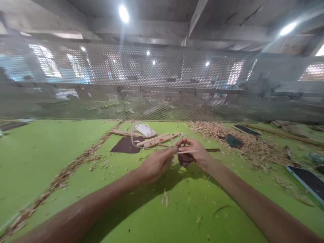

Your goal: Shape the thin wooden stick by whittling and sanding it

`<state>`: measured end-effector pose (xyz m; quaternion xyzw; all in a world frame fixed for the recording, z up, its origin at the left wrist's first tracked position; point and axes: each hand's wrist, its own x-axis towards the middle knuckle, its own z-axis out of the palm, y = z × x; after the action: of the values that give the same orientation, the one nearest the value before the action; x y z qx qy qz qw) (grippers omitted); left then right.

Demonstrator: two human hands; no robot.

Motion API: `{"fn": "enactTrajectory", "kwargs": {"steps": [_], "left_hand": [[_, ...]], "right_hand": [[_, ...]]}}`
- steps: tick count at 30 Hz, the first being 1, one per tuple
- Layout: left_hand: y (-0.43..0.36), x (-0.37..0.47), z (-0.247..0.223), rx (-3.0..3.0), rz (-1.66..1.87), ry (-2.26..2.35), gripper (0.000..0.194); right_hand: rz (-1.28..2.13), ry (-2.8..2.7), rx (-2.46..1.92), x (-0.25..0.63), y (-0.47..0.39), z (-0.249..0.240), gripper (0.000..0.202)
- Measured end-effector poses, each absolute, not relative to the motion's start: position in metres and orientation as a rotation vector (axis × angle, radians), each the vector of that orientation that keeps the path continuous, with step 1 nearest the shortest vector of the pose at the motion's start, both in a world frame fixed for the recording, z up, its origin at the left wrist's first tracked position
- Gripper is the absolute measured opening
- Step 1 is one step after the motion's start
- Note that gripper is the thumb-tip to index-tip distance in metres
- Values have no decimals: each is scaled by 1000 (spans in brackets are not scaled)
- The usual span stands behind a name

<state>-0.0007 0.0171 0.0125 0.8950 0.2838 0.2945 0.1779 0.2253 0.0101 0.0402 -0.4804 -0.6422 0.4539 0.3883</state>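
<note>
Over the green table, my two hands work close together on a thin, pale wooden stick point(187, 152). My left hand point(155, 165) is closed, with thumb and forefinger at the stick's left end. My right hand point(196, 152) curls around a piece of dark brown sandpaper point(184, 162), and the stick runs along its fingers. Whether the sandpaper wraps the stick is hidden. Just beyond lie pale wooden sticks point(164, 139) with small coloured marks. A flat square of brown sandpaper point(126, 145) lies left of them. A thin dark strip point(213, 150) sits behind my right wrist.
A white adapter point(145, 130) with a looping cable lies behind the sticks. Wood shavings point(215, 131) pile up at the right, around a dark green scrap point(233, 140). Phones point(246, 130) lie at the right. A perforated screen point(157, 98) closes off the table's far edge.
</note>
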Motion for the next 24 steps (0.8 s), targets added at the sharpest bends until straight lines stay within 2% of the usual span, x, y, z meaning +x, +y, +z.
{"fn": "enactTrajectory", "kwargs": {"steps": [6, 9, 11, 16, 24], "left_hand": [[26, 0, 7, 2690, 766, 875, 28], [30, -1, 6, 2768, 775, 916, 26], [33, -2, 6, 2822, 744, 918, 28], [42, -9, 5, 2918, 774, 879, 40], [45, -12, 10, 2989, 769, 968, 40]], "right_hand": [[982, -1739, -1400, 232, 16, 44, 20], [1117, -1834, -1350, 234, 10, 55, 37], [1233, -1924, -1310, 235, 4, 61, 40], [1157, -2104, -1328, 233, -5, 66, 25], [1048, -2067, -1350, 256, 1, 74, 29]]}}
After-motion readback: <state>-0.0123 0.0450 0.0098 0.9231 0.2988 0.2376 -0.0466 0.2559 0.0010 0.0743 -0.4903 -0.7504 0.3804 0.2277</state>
